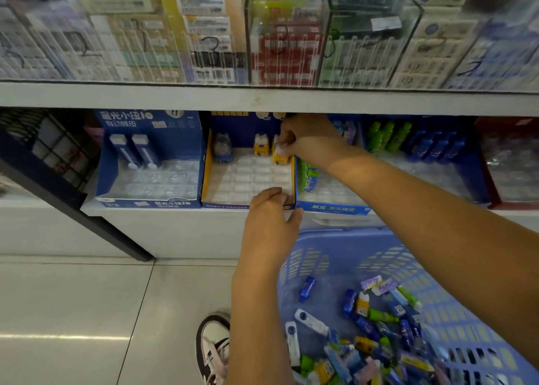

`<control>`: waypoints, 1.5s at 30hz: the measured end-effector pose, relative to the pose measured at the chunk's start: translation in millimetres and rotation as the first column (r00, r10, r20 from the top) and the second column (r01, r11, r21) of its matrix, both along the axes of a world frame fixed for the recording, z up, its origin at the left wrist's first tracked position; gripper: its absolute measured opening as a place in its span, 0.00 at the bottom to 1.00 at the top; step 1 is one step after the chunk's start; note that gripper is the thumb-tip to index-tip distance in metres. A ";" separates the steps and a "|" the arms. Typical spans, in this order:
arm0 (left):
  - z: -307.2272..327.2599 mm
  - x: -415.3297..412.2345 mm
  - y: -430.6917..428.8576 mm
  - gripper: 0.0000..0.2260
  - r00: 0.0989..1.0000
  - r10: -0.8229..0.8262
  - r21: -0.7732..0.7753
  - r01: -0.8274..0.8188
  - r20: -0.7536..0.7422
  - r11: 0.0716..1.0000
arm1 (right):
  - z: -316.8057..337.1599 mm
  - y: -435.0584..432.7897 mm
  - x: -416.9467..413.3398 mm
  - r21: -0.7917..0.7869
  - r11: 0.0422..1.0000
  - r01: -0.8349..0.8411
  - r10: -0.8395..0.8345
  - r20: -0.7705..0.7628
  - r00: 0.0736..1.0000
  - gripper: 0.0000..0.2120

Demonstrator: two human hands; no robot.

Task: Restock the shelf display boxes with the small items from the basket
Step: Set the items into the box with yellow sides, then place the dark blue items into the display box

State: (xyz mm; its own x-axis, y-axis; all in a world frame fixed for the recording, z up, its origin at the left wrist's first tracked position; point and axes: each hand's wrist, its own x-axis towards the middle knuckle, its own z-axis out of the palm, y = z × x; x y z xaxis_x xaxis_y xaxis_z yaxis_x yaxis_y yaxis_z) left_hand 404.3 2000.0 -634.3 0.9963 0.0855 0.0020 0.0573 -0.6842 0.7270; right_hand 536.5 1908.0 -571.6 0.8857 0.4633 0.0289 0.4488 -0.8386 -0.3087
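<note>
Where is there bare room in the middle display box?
Bare tray runs from the back row to the front wall the left hand grips; a gap between blue item and yellow item. Crowded: back right corner, where the right hand pinches a second yellow item.

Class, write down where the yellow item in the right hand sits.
In the head view, the yellow item stands in the back right corner of the middle display box, right of a second yellow item, pinched by the right hand.

A stationery shop: white shelves (pixel 262 99) carry printed display boxes (pixel 151 122) of small stationery, with clear bins (pixel 215 34) of barcoded packs above (numbers hand-marked).
</note>
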 end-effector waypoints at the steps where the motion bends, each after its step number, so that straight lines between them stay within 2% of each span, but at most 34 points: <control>1: -0.9 0.7 0.6 0.16 1.000 -0.004 0.004 0.004 0.003 1.000 | 0.4 2.1 1.3 -0.053 0.999 -0.002 0.002 -0.003 1.000 0.11; 4: -1.0 1.1 1.6 0.14 1.000 -0.012 -0.012 0.012 0.000 1.000 | -0.1 10.4 3.5 -0.161 0.987 0.004 0.001 0.028 1.000 0.12; 6: 5.3 -3.0 -1.8 0.10 0.994 0.073 -0.080 -0.066 0.083 0.995 | 3.7 11.4 -3.5 -0.169 0.986 -0.006 0.020 0.081 0.997 0.12; 8: 16.4 -9.4 -7.2 0.09 0.942 0.221 -0.158 -0.185 0.252 0.970 | 12.3 0.7 -20.0 -0.108 0.994 -0.011 0.022 0.102 0.994 0.12; 10: 25.4 -14.8 -14.1 0.15 0.924 0.234 -0.212 -0.174 0.304 0.962 | 19.0 -24.2 -47.6 0.043 0.999 -0.002 -0.003 0.116 0.993 0.10; 12: 28.6 -17.5 -24.2 0.19 0.967 0.119 -0.236 -0.064 0.226 0.970 | 17.0 -60.5 -82.1 0.206 0.978 0.031 -0.057 0.122 0.991 0.10; 14: 22.0 -20.0 -40.2 0.21 0.992 -0.011 -0.190 0.034 0.124 0.981 | 0.2 -101.2 -115.0 0.215 0.972 0.097 -0.094 -0.023 0.995 0.12; 16: 4.9 -21.7 -59.4 0.20 0.991 -0.129 -0.132 0.125 -0.027 0.983 | -31.0 -136.7 -140.2 0.080 0.985 0.151 -0.121 -0.298 0.947 0.12; 18: -24.7 -23.9 -80.5 0.17 0.950 -0.223 -0.101 0.205 -0.220 0.973 | -72.4 -161.6 -156.0 -0.089 0.984 0.151 -0.175 -0.554 0.814 0.12; 19: -43.0 -26.2 -90.6 0.15 0.914 -0.259 -0.079 0.246 -0.313 0.966 | -95.4 -169.9 -160.6 -0.164 0.976 0.143 -0.214 -0.611 0.762 0.11; 22: -99.8 -45.6 -112.3 0.11 0.766 -0.336 0.019 0.413 -0.548 0.911 | -159.6 -183.0 -171.3 -0.274 0.952 0.136 -0.286 -0.643 0.711 0.11; 25: -148.3 -75.3 -117.5 0.12 0.632 -0.377 -0.016 0.500 -0.677 0.866 | -206.7 -188.4 -184.5 -0.318 0.945 0.083 -0.278 -0.641 0.715 0.12; 28: -173.4 -84.9 -120.8 0.12 0.582 -0.317 0.043 0.520 -0.749 0.853 | -237.4 -189.9 -191.3 -0.314 0.947 0.069 -0.257 -0.612 0.748 0.13; 32: -184.1 -68.4 -128.3 0.15 0.623 -0.242 0.100 0.462 -0.743 0.881 | -256.1 -188.1 -186.4 -0.285 0.952 0.109 -0.273 -0.636 0.722 0.10; 36: -194.4 -59.1 -135.1 0.13 0.697 -0.178 0.106 0.344 -0.695 0.933 | -266.8 -187.0 -191.5 -0.282 0.958 0.045 -0.226 -0.651 0.725 0.13; 40: -210.6 -53.6 -150.0 0.12 0.721 -0.107 0.090 0.230 -0.685 0.969 | -270.5 -186.8 -195.0 -0.307 0.952 -0.023 -0.198 -0.666 0.719 0.11; 43: -219.3 -50.1 -161.7 0.14 0.754 -0.057 0.074 0.139 -0.654 0.987 | -264.8 -195.9 -180.8 -0.210 0.973 0.094 -0.215 -0.679 0.702 0.07; 45: -223.3 -45.3 -168.8 0.16 0.780 -0.036 0.064 0.097 -0.625 0.993 | -259.2 -208.9 -169.9 -0.146 0.967 0.208 -0.247 -0.729 0.639 0.08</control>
